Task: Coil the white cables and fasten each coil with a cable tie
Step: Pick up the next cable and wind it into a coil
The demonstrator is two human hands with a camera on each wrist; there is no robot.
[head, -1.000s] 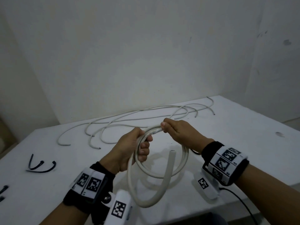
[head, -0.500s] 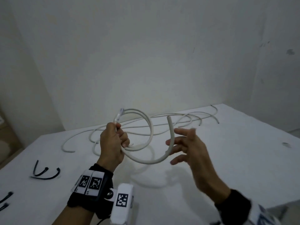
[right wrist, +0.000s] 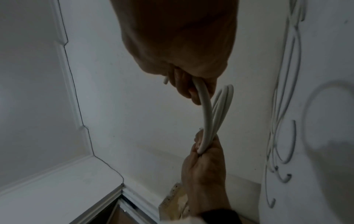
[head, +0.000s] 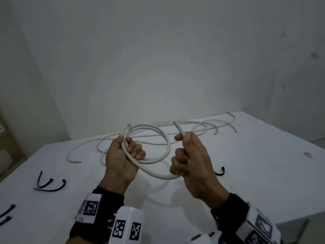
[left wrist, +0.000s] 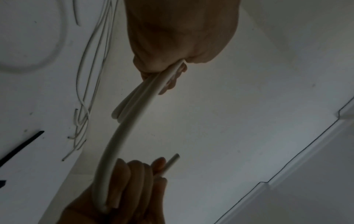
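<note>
1. Black cable ties [head: 50, 184], thin and curved, lie on the matte white table [head: 263, 173] at far left; further dark pieces [head: 7, 213] at the left edge are too blurred to identify.
2. Thin white cables [head: 112, 138], smooth and round in section, sprawl in loose curves along the table's far edge by the wall.
3. Left hand [head: 123, 159], raised above the table, is clenched around the gathered turns of a thicker white cable [head: 168, 143]; the fingers [head: 136, 150] curl over the strands. One cable end with a pale tip [head: 127, 130] projects upward from the fist.
4. The thicker cable forms a roughly circular coil between the two hands, its sheath smooth and matte; the left wrist view shows several strands [left wrist: 134, 98] side by side leaving the fist.
5. Right hand [head: 191, 159] grasps the cable's free tail; the blunt-cut end [head: 176, 125] sticks up past the thumb, and the tail sags in an arc to the left hand.
6. A single black cable tie [head: 219, 171], hooked in shape, lies on the table just right of the right hand.
</note>
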